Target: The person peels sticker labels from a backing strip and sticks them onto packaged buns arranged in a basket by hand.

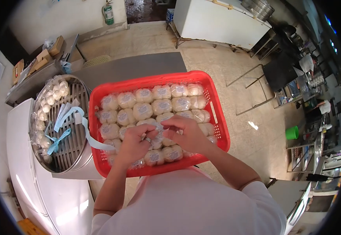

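Note:
A red plastic crate (217,117) holds rows of round white buns (142,111) in clear wrappers, many with printed labels on top. My left hand (137,141), a ring on one finger, is over the front middle of the crate with its fingers pinched. Opposite it, my right hand (186,135) has thumb and fingertips drawn together. Between both sets of fingertips is a small printed label (160,129), just above the buns. A pale blue label strip (94,141) trails from the left over the crate's rim toward my left wrist.
Left of the crate, a round slatted metal steamer tray (70,135) carries a tied blue ribbon (58,144) and a bag of small white balls (45,109). Under the crate is a metal table (139,64). A white chest freezer (213,23) stands at the back.

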Available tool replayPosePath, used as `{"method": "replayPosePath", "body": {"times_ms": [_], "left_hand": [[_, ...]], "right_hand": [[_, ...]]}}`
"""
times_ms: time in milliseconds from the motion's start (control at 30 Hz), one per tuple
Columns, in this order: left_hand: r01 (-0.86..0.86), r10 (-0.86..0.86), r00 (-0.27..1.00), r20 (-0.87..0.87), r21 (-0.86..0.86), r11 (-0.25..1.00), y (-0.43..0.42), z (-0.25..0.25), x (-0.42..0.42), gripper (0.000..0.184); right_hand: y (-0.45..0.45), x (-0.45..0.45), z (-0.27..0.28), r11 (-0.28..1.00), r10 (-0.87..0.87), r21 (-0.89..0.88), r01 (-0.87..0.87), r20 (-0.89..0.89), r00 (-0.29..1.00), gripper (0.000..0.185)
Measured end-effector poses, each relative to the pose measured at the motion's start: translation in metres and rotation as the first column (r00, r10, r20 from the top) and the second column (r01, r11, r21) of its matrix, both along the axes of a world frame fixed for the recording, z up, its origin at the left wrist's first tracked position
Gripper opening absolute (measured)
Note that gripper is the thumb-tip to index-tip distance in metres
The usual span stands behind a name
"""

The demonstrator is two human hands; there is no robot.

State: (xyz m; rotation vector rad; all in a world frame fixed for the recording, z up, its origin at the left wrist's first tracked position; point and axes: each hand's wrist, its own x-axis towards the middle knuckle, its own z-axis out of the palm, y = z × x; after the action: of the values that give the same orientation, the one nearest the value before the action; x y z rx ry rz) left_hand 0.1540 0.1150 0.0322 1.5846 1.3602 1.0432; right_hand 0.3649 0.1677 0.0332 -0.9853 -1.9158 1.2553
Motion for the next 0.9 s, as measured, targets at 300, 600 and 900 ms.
{"method": "replayPosePath", "body": {"times_ms": [300, 600, 900], "left_hand": [[-0.004, 0.0, 0.998, 0.07, 0.049, 0.999, 0.001, -0.019, -0.008, 0.025], [-0.019, 0.018, 0.998, 0.052, 0.021, 1.0, -0.003, -0.019, -0.01, 0.022], [-0.12, 0.117, 0.983, 0.139, 0.016, 0.993, -0.005, -0.019, -0.012, 0.016]], "right_hand": [[0.001, -0.011, -0.015, 0.963, 0.043, -0.266, -0.044, -0.011, 0.999, 0.016], [0.031, 0.001, -0.014, 0.846, -0.192, -0.506, 0.167, 0.003, 0.981, 0.016], [0.167, 0.083, -0.045, 0.496, -0.594, 0.8, -0.338, 0.596, 0.54, 0.009]]}}
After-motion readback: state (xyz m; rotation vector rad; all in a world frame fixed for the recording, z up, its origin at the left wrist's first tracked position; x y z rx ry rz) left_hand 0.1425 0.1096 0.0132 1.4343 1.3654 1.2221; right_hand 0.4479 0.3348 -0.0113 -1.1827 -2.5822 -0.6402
